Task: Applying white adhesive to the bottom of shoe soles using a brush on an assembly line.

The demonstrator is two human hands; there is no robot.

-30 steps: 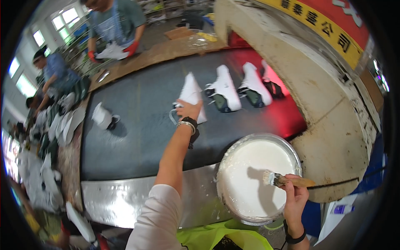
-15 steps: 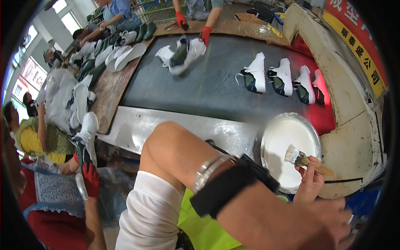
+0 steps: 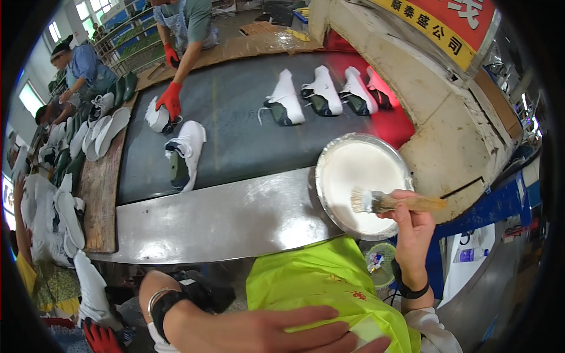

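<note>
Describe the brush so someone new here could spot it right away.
Start at the broad dark belt, then find the round basin of white liquid at its near right end. Over the basin, the person's right hand holds the brush. Pale bristles pointing left and a wooden handle pointing right set it apart from basin and hand.

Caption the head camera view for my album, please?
Right hand holding a brush over a basin of white liquid, beside shoes on a dark surface.
</note>
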